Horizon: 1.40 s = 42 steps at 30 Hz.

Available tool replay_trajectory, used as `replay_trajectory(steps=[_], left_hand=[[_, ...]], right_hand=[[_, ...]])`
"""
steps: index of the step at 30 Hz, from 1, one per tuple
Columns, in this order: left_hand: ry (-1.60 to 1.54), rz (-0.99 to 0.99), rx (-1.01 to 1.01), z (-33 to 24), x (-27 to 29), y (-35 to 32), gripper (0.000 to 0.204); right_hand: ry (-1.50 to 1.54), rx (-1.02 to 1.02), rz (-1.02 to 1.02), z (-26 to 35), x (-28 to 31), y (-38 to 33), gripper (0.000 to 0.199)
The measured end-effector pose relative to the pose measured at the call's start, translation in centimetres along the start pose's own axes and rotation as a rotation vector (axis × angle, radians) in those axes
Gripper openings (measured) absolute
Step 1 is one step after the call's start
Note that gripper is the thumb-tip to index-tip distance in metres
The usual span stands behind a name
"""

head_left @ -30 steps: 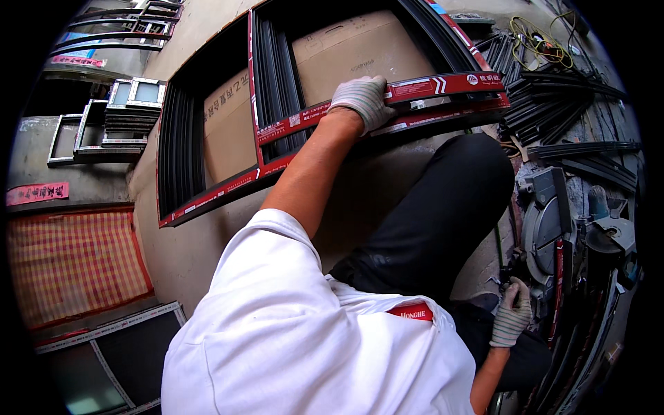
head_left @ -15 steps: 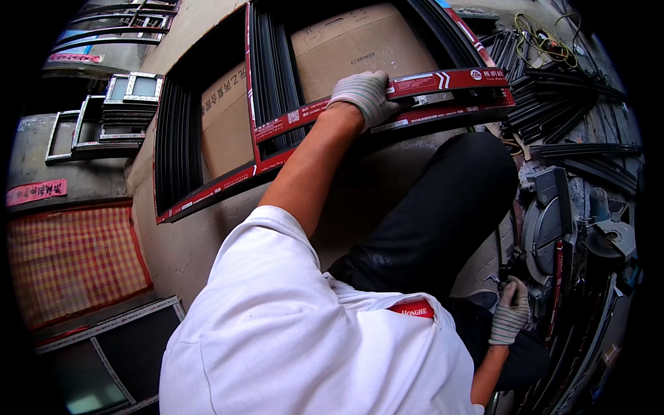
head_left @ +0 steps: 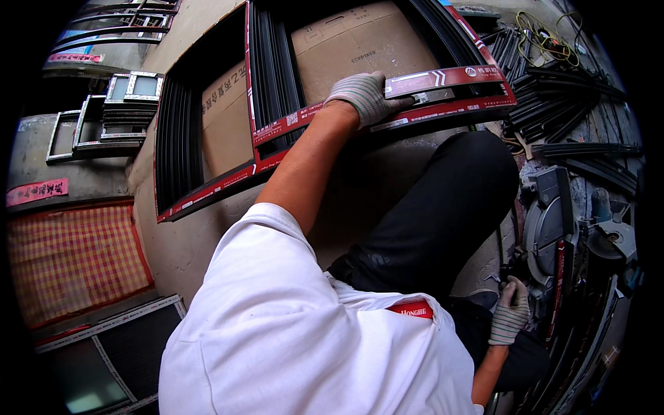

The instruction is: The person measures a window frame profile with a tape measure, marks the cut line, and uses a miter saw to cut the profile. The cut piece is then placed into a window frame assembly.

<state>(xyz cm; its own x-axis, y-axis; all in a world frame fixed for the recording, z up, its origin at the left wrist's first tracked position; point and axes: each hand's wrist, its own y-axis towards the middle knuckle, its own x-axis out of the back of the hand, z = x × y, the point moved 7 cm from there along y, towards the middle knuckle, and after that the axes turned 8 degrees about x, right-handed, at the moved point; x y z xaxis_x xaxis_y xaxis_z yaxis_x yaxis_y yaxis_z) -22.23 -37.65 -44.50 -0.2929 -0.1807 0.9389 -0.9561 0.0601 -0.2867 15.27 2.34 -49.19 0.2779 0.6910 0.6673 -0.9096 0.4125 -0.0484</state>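
My left hand [head_left: 365,95], in a grey knit glove, is closed over the lower rail of a black window frame [head_left: 443,79] wrapped in red and white protective tape. The frame lies on brown cardboard [head_left: 360,45] on the floor, joined to a second black frame section [head_left: 200,187] on the left. My right hand [head_left: 510,318], also gloved, hangs low at the right beside my black-trousered leg, its fingers curled downward. It sits right next to a black bar with a red strip [head_left: 557,290]. What it grips, if anything, is hidden.
A grey mitre saw [head_left: 553,214] stands at the right. Loose black profiles [head_left: 567,104] and a yellow-green cable [head_left: 546,31] lie at the upper right. Finished window frames [head_left: 104,117] lean at the upper left, a red checked cloth [head_left: 69,256] lies at the left, and a glazed panel [head_left: 90,366] at the lower left.
My left hand and the taped frame rail have shifted very slightly upward. My right hand stays in the same spot.
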Motion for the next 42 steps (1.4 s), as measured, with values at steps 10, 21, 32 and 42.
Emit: replay_trajectory(steps=[10,21,32,42], left_hand=[[0.004,-0.004,-0.028,-0.1,0.1,-0.4,0.082],[-0.002,-0.003,-0.023,0.4,-0.1,-0.6,0.084],[-0.014,-0.005,-0.022,-1.2,0.9,-1.2,0.081],[-0.064,-0.04,-0.047,-1.7,1.0,-1.4,0.076]], right_hand=[[0.016,-0.008,0.015,-0.2,-0.3,0.0,0.022],[0.002,-0.008,0.018,-0.4,-0.5,-0.3,0.02],[-0.201,0.092,0.005,2.6,0.9,0.5,0.015],[-0.191,0.108,-0.033,2.8,1.4,0.5,0.013]])
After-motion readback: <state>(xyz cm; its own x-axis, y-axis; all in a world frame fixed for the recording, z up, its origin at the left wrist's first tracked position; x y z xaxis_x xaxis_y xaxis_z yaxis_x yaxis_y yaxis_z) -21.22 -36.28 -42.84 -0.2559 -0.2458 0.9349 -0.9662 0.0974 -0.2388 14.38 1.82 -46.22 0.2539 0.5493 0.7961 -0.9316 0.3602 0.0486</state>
